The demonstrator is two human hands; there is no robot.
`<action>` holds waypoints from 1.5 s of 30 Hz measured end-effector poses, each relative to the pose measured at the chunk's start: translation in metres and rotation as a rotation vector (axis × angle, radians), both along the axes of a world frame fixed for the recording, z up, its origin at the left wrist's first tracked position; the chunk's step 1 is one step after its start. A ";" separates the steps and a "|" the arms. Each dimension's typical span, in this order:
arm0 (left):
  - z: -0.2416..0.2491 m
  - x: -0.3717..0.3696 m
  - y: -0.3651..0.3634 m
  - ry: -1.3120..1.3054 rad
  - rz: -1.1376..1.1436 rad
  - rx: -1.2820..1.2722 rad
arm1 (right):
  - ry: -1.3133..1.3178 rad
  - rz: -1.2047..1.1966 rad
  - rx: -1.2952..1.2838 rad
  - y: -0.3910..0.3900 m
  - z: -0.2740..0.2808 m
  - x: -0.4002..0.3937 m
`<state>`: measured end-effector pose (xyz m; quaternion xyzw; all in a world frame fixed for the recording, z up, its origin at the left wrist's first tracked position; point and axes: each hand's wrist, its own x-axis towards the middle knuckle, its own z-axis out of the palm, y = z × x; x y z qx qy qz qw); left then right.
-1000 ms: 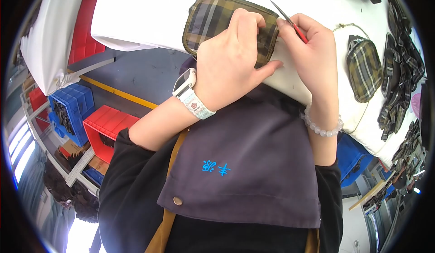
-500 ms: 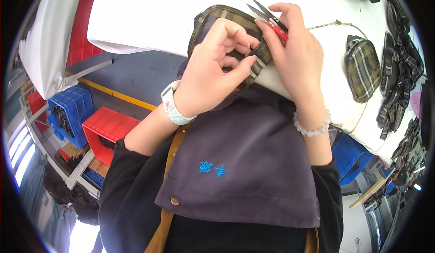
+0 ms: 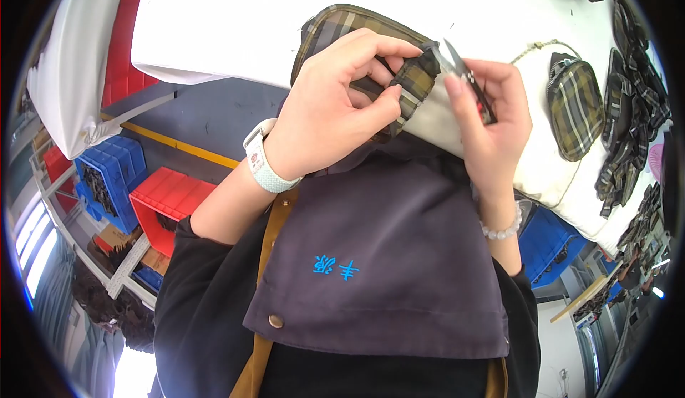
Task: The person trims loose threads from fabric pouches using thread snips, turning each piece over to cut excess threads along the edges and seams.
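My left hand [image 3: 332,102] is closed on a plaid fabric pouch [image 3: 418,78] in green, black and white, pinching its edge between thumb and fingers. Part of the pouch is hidden behind that hand. In my right hand [image 3: 499,116] is a pair of thread snips [image 3: 479,93] with dark blades and a red part at the grip. The blades point up and left, with the tips right beside the dark top corner of the pouch edge and a little blurred.
A white table [image 3: 228,20] carries the work. To the right lies another plaid pouch [image 3: 575,113] with a cord, beside a pile of plaid pieces [image 3: 628,127]. Down at the left stand a blue crate [image 3: 114,177] and a red crate [image 3: 175,198]. Another blue bin [image 3: 546,245] is below the table at the right.
My right hand has moved right and down, bringing the snips' blades beside the pouch edge. My left hand has turned up more of that edge and keeps its grip.
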<state>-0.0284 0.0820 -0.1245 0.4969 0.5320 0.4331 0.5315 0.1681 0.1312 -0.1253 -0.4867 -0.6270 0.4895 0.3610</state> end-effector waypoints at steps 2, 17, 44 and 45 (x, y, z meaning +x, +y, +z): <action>0.000 0.000 0.000 -0.016 0.001 -0.020 | -0.054 0.044 0.030 -0.009 -0.001 0.007; 0.002 0.001 0.001 -0.104 0.043 -0.108 | -0.157 0.147 0.191 -0.009 -0.011 0.008; 0.007 0.002 0.007 -0.190 0.158 -0.270 | -0.223 0.176 0.115 -0.009 -0.001 0.008; 0.008 0.002 0.008 -0.196 0.145 -0.284 | -0.221 0.175 0.105 -0.009 -0.001 0.009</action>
